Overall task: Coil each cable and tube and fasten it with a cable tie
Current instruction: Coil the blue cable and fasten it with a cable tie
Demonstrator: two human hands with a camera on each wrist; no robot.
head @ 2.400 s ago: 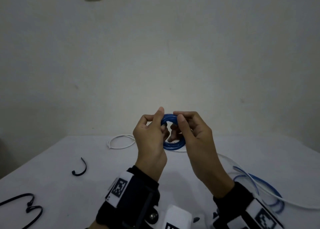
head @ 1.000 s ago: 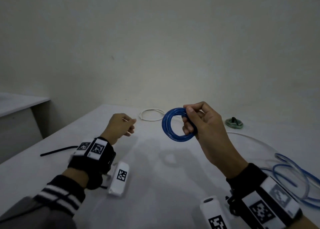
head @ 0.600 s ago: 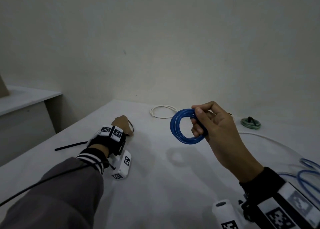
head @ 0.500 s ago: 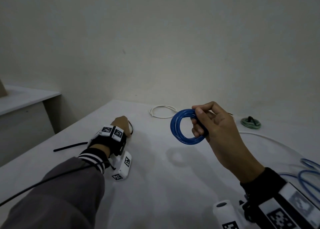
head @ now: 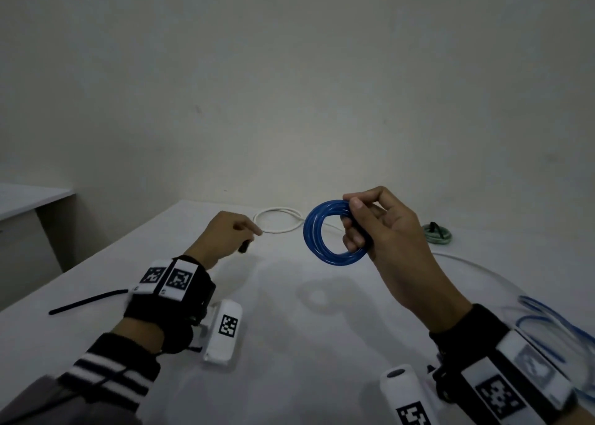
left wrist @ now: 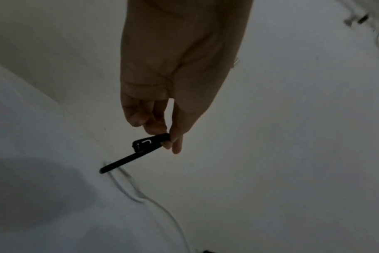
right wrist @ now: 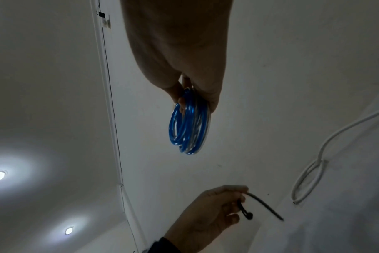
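- Right hand (head: 383, 231) is raised above the white table (head: 289, 344), thumb on top and fingers curled through the ring of a coiled blue tube (head: 328, 234), which it holds upright, clear of the tabletop.
- From the right wrist view, the coil's several blue, see-through turns lie side by side and hang below the fingers (right wrist: 180, 101).
- Left hand (head: 222, 236) is lower and to the left, near the table's far edge, pinching a black cable tie (left wrist: 138, 150) between thumb and fingertips.
- Seen from the left wrist, the tie is folded over at the pinch: its square head sticks out just beside the fingertips (left wrist: 156, 130) and the strap runs on past it, free in the air.
- Between the two hands, farther back on the table, lies a white cable (head: 277, 220) in a loose loop, its tail running off to the right.
- A second black cable tie (head: 87, 302) lies straight on the table beside the left wrist.
- Near the right edge lie loose loops of blue tubing (head: 553, 325), with a clear tube (head: 476, 267) arcing toward them.
- A small green coil (head: 438, 234) with a dark band across it sits at the back right.
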